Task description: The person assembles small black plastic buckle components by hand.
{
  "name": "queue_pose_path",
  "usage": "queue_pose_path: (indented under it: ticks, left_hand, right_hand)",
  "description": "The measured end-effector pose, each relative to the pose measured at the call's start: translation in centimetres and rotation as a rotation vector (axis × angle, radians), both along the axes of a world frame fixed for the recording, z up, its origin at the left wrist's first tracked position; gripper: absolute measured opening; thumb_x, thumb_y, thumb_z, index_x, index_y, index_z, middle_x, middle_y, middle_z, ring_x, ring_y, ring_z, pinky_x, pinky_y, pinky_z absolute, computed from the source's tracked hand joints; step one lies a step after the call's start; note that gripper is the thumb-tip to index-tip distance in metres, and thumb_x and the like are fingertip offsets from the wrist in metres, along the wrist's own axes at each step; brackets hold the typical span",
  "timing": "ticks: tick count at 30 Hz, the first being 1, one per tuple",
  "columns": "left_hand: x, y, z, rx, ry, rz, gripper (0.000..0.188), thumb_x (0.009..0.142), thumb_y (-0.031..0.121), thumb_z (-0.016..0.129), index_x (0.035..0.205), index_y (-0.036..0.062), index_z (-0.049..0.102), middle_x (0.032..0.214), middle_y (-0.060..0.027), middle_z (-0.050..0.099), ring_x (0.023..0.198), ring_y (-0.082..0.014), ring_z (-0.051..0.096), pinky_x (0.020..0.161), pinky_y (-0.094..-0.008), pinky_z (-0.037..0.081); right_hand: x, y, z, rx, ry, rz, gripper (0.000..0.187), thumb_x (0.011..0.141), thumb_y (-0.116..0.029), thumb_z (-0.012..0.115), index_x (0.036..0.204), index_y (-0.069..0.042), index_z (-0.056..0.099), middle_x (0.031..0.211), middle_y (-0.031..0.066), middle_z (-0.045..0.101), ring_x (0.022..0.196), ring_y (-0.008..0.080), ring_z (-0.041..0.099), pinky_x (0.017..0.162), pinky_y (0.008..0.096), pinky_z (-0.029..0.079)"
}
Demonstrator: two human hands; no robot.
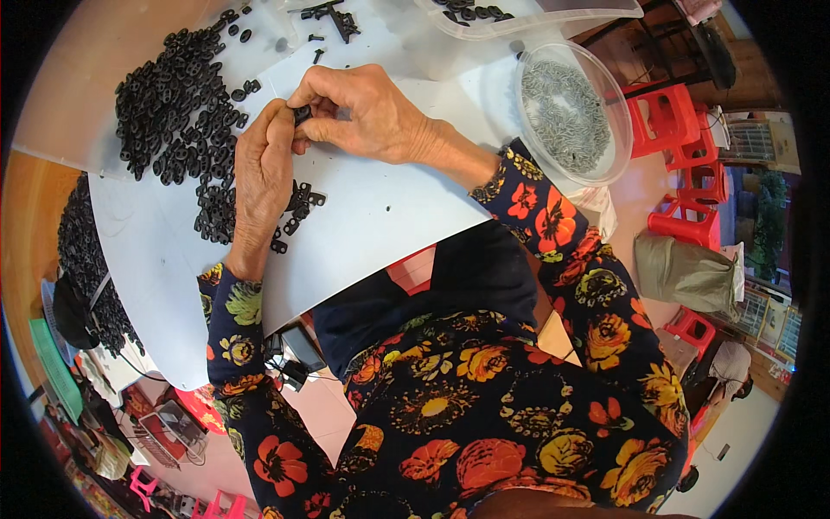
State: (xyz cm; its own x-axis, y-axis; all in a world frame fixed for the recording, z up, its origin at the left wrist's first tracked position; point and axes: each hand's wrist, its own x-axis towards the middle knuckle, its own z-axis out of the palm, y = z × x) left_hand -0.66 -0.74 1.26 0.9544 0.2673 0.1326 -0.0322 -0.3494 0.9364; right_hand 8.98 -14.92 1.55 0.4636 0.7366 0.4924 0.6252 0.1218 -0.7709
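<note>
Over the white tabletop (372, 233), my two hands meet fingertip to fingertip. Between them is a small black plastic piece (302, 113), mostly covered by the fingers. My left hand (263, 164) pinches it from the left, and my right hand (372, 114) grips it from the right with thumb and forefinger. A large heap of small black oval parts with holes (173, 108) spreads beyond my left hand. Smaller black pieces (298, 206) lie beside my left wrist, on both sides of it.
A round clear tub (624, 130) of small silvery metal pieces stands to the right. A clear plastic bin (536, 24) and black branched sprue-like pieces (344, 24) lie at the far side. Red stools (664, 121) and a full sack (683, 272) stand on the floor at right.
</note>
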Motion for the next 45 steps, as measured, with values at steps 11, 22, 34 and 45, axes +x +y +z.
queue_pose_path:
  ticks: [11, 22, 34, 45]
  left_hand:
    - [-0.2, -1.1, 0.6, -0.059, 0.012, 0.021, 0.031, 0.096, 0.024, 0.039, 0.079, 0.0003, 0.05, 0.062, 0.0003, 0.043, 0.059, -0.0077, 0.037, 0.053, -0.0242, 0.031]
    - [-0.1, -0.2, -0.6, -0.024, -0.037, 0.008, 0.029, 0.095, 0.023, 0.04, 0.076, 0.0021, 0.046, 0.061, 0.0002, 0.039, 0.059, -0.0079, 0.035, 0.052, -0.0254, 0.031]
    - [1.1, 3.6, -1.3, -0.286, -0.404, 0.055, 0.04, 0.095, 0.034, 0.033, 0.079, 0.0012, 0.049, 0.071, -0.0066, 0.052, 0.073, -0.0161, 0.05, 0.073, -0.0291, 0.042]
    - [1.4, 6.3, -1.5, -0.419, -0.401, 0.208, 0.039, 0.097, 0.031, 0.031, 0.084, -0.001, 0.049, 0.07, -0.008, 0.05, 0.076, -0.0186, 0.051, 0.08, -0.0326, 0.044]
  right_hand:
    - [-0.2, -0.5, 0.3, 0.007, 0.068, 0.04, 0.017, 0.078, -0.005, 0.068, 0.089, 0.001, 0.056, 0.073, 0.0084, 0.064, 0.065, 0.0149, 0.061, 0.059, 0.0255, 0.049]
    - [0.4, -0.1, -0.5, 0.006, 0.116, 0.062, 0.021, 0.077, -0.004, 0.072, 0.095, 0.001, 0.061, 0.072, 0.003, 0.059, 0.064, 0.0082, 0.054, 0.057, 0.023, 0.044]
    - [0.7, 1.1, 8.9, 0.256, -0.449, -0.215, 0.012, 0.075, -0.008, 0.065, 0.084, -0.002, 0.061, 0.065, 0.0098, 0.06, 0.056, 0.0165, 0.06, 0.055, 0.0282, 0.049]
    - [1.9, -1.5, 9.5, -0.098, -0.775, -0.303, 0.015, 0.08, -0.015, 0.065, 0.088, -0.003, 0.064, 0.074, 0.0108, 0.063, 0.065, 0.0248, 0.063, 0.06, 0.0357, 0.051]
